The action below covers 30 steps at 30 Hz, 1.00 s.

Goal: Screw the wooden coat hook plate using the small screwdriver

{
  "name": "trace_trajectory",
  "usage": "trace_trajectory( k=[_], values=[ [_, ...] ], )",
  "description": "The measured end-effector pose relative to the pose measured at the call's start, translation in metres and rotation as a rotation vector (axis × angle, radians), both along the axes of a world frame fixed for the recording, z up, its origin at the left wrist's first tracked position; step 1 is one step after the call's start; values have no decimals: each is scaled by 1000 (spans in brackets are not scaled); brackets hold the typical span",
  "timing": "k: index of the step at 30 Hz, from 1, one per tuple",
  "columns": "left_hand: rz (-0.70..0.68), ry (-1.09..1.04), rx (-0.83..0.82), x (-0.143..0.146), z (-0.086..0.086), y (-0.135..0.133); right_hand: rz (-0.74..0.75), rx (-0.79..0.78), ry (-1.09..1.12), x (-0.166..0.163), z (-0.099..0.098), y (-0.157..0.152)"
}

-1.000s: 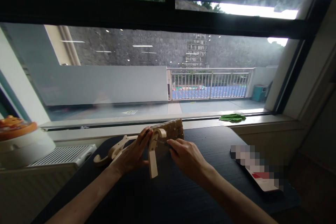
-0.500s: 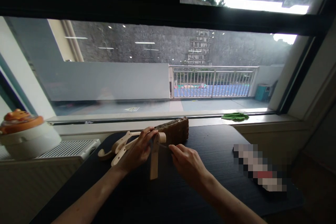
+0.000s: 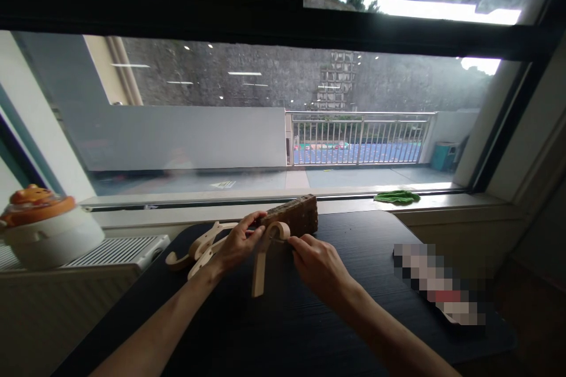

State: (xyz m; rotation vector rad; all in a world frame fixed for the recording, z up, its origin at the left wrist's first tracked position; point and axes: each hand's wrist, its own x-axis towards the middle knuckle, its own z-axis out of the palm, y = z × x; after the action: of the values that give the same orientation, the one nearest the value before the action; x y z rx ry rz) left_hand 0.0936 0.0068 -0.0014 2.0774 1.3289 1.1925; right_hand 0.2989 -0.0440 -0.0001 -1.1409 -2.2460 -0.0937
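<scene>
My left hand (image 3: pixel 239 242) is closed on a pale wooden piece (image 3: pixel 259 274) with a curled, hook-like top and a straight flat shank. The piece stands tilted above the dark table, with its curl toward my right hand. My right hand (image 3: pixel 319 260) is closed in a pinch on a thin rod-like tool (image 3: pixel 278 241), whose tip reaches inside the curl; its exact kind is too small to tell. Right behind the curl is a brown, rough block (image 3: pixel 297 215). More pale wooden pieces (image 3: pixel 207 242) with holes lie left of my left hand, partly hidden by it.
The black table (image 3: pixel 358 259) reaches the window sill. A green cloth (image 3: pixel 397 197) lies on the sill. A blurred-out object (image 3: pixel 435 285) is at the table's right. At the left, a white pot with an orange lid (image 3: pixel 48 235) rests on a radiator (image 3: pixel 126 249).
The wooden piece has turned, so its curl now shows from the side and sits slightly further right. My left fingers have shifted their hold. My right hand has moved slightly up with the tool.
</scene>
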Motion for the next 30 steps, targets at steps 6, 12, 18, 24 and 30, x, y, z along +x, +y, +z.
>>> trace_trajectory(
  k=[6,12,18,24,30],
  values=[
    [51,-121,-8,6,-1,13,-25,19,-70,-2,19,7],
    [7,-230,-167,9,-12,9,63,19,-163,-1,51,2],
    [-58,-194,-479,17,-29,-6,140,-37,-400,-4,76,0],
    [-12,-113,-480,20,-43,-5,186,-83,-587,-21,80,12],
    [16,-63,-511,6,-40,-13,202,-114,-675,-37,87,21]
  ],
)
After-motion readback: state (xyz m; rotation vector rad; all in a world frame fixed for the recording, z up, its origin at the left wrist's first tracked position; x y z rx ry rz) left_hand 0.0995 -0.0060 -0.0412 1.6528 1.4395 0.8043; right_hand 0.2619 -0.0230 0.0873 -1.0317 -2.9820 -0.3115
